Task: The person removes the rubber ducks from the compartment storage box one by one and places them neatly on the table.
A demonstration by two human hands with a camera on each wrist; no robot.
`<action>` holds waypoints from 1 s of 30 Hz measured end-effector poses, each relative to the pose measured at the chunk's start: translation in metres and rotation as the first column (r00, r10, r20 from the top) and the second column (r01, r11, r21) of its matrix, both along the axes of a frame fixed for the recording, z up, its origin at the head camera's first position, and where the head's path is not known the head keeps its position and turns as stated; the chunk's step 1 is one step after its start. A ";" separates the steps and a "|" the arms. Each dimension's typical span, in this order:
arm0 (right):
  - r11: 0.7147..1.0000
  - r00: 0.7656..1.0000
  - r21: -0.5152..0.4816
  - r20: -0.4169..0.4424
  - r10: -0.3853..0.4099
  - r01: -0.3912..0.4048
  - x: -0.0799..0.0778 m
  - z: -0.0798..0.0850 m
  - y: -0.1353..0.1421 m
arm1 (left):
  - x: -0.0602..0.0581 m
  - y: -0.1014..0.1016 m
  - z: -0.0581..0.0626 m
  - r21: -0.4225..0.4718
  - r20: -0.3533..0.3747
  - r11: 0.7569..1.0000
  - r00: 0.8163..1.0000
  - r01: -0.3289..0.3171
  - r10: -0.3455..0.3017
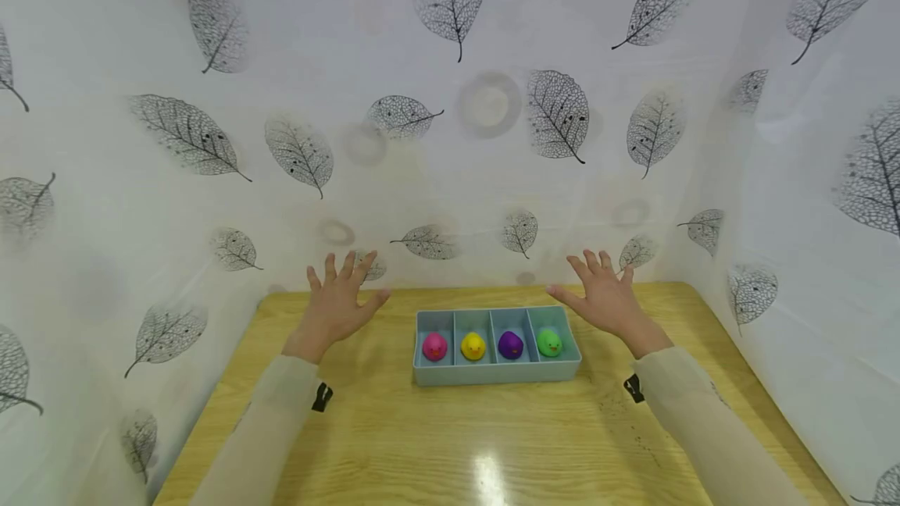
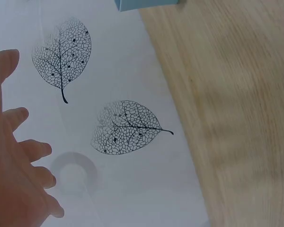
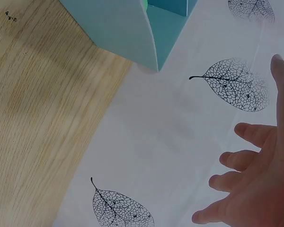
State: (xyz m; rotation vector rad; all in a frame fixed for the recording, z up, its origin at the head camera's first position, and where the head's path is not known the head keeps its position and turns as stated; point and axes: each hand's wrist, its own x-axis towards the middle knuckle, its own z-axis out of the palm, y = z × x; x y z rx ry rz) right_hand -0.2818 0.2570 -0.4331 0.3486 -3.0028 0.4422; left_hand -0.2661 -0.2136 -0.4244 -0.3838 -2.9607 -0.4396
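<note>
A light blue tray (image 1: 496,372) with several compartments in a row sits on the wooden table. From left to right it holds a pink toy duck (image 1: 434,347), a yellow toy duck (image 1: 473,347), a purple toy duck (image 1: 510,345) and a green toy duck (image 1: 549,343), one per compartment. My left hand (image 1: 337,307) is spread, apart from the tray on its left. On the other side my right hand (image 1: 605,297) is spread too, nearest the green duck's end and holding nothing. In the right wrist view the tray's end wall (image 3: 118,28) shows at the top.
A white sheet printed with dark leaf skeletons (image 1: 558,114) hangs behind the table and along both sides. The wooden tabletop (image 1: 422,443) extends in front of the tray. Small dark specks (image 1: 643,443) mark the wood at the right.
</note>
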 end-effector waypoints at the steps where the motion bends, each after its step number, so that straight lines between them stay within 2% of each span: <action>1: 1.000 1.000 -0.002 0.001 0.003 -0.003 0.000 0.000 0.000 | 0.000 0.000 -0.001 0.004 0.000 1.000 1.000 0.004 -0.004; 8: 1.000 1.000 -0.025 0.012 0.018 -0.018 0.002 -0.003 -0.001 | 0.001 0.005 -0.004 0.060 -0.007 0.997 0.998 0.057 -0.057; 12: 0.998 0.999 -0.059 0.027 0.035 -0.033 0.002 -0.007 -0.001 | 0.003 0.011 -0.004 0.126 -0.006 0.988 0.996 0.091 -0.091; 19: 0.989 0.996 -0.129 0.039 0.074 -0.069 0.004 -0.017 0.001 | 0.005 0.027 -0.008 0.186 -0.003 0.971 0.988 0.150 -0.153; 26: 0.975 0.991 -0.210 0.089 0.099 -0.078 0.011 -0.022 0.005 | 0.010 0.040 -0.006 0.256 0.017 0.949 0.981 0.182 -0.193; 30: 0.969 0.988 -0.227 0.099 0.117 -0.092 0.016 -0.024 0.005 | 0.011 0.043 -0.009 0.272 0.025 0.945 0.980 0.183 -0.197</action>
